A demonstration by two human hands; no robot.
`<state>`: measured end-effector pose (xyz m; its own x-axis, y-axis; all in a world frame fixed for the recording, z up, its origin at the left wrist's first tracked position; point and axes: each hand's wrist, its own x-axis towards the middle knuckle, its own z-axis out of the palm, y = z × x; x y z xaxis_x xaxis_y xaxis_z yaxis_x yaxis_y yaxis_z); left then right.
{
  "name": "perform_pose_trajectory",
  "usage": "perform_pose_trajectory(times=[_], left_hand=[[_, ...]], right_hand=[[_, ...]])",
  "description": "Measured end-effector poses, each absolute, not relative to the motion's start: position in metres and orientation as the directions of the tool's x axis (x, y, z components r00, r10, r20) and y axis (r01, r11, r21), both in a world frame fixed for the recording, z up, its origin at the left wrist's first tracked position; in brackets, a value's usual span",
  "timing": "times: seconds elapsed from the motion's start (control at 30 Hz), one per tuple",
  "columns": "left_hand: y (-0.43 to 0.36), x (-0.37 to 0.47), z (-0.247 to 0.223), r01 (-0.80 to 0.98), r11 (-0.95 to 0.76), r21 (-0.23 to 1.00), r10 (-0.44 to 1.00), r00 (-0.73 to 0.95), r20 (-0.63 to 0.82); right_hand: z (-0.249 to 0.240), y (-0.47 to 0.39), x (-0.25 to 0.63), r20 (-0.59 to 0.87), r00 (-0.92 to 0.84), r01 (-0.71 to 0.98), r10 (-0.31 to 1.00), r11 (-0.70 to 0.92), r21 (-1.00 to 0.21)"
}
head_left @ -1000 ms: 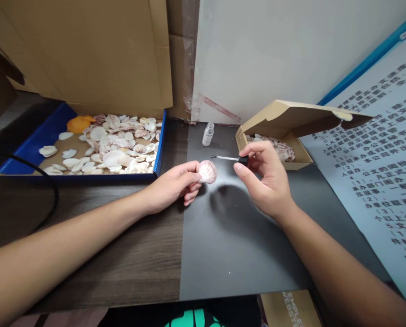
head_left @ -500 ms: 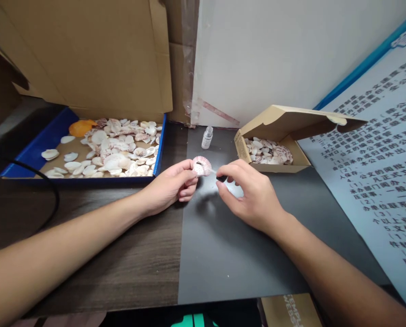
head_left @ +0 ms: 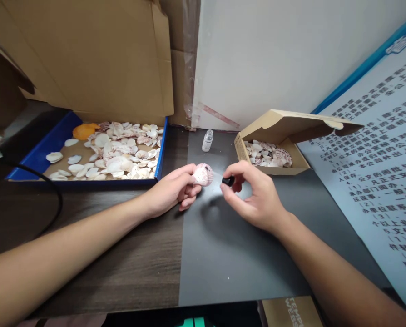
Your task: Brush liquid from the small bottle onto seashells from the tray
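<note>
Between the thumb and fingers of my left hand (head_left: 175, 188) is a pinkish-white scallop shell (head_left: 203, 175), ribbed side facing me, with a small dark mark near its upper edge. My right hand (head_left: 254, 193) pinches a black bottle cap (head_left: 228, 181). A thin, pale, see-through applicator appears to run from the cap toward the shell's right edge; whether its tip touches is too faint to tell. Behind both hands, a small clear bottle (head_left: 207, 141) with a white label stands upright with its threaded neck uncovered.
At left, a blue-edged box (head_left: 161, 152) holds many shells and one orange shell (head_left: 85, 131). A smaller cardboard box (head_left: 281, 170) with a raised lid holds more shells at right. A black cable (head_left: 58, 195) curves over the left side. A printed sheet (head_left: 369, 172) borders the right.
My left hand has turned the shell so its ribbed outer face shows more fully. My right hand and the cap have shifted slightly right, away from the shell. The view has moved a little.
</note>
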<state>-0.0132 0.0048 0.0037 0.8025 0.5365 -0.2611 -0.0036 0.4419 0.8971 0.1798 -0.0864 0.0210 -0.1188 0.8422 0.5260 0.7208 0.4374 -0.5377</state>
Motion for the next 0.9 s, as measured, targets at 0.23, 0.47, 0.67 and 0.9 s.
perform_pose_trajectory(times=[0.23, 0.47, 0.67, 0.9], left_hand=[[0.005, -0.014, 0.001, 0.019, 0.417, 0.909, 0.507, 0.825, -0.25], [0.004, -0.013, 0.001, 0.005, 0.466, 0.885, 0.508, 0.818, -0.272], [0.005, -0.014, 0.002, -0.008, 0.507, 0.862, 0.505, 0.813, -0.29], [0.004, -0.014, 0.003, 0.001, 0.516, 0.857, 0.501, 0.811, -0.302]], right_hand=[[0.022, -0.087, 0.181, 0.567, -0.043, 0.739, 0.823, 0.408, -0.536], [0.026, -0.085, 0.184, 0.658, -0.237, 0.746, 0.715, 0.568, -0.348], [0.011, -0.077, 0.188, 0.712, -0.37, 0.751, 0.597, 0.643, -0.15], [0.012, -0.083, 0.193, 0.673, -0.273, 0.824, 0.687, 0.529, -0.205]])
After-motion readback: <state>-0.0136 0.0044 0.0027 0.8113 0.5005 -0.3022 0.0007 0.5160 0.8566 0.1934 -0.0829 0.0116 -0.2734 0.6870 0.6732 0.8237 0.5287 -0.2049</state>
